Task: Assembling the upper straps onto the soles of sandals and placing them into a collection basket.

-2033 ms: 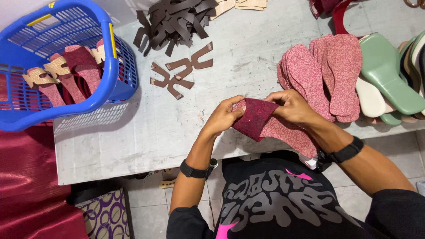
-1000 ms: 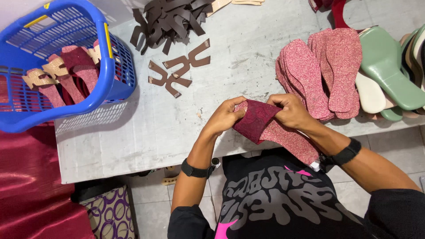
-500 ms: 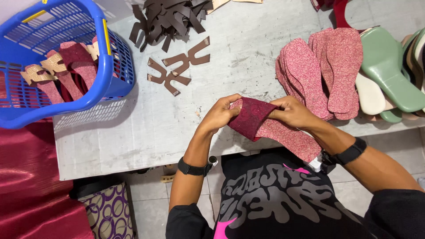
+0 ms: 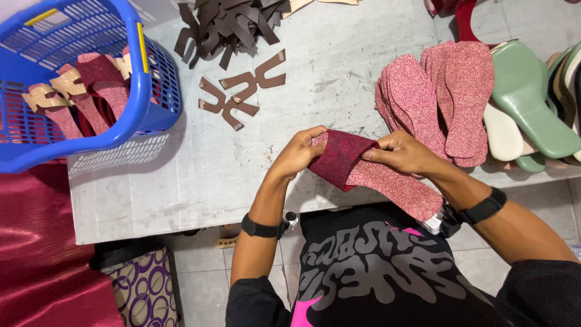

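Both my hands hold a pink patterned shoe insole (image 4: 396, 184) with a dark red strap (image 4: 339, 156) wrapped over its front end, just above the near edge of the grey table (image 4: 200, 175). My left hand (image 4: 298, 152) pinches the strap's left side. On the right side, my right hand (image 4: 402, 153) presses the strap against the insole. Two brown strap pieces (image 4: 242, 91) lie on the table beyond my hands.
A blue plastic basket (image 4: 142, 91) at the left holds finished insoles with straps. A heap of brown strap pieces (image 4: 227, 24) sits at the back. Stacked pink insoles (image 4: 442, 97) and green and cream soles (image 4: 526, 103) lie at the right. Red cloth (image 4: 36, 254) lies lower left.
The hands and the insole stay in nearly the same place; the fingers have shifted slightly on the strap, and the view has moved a little.
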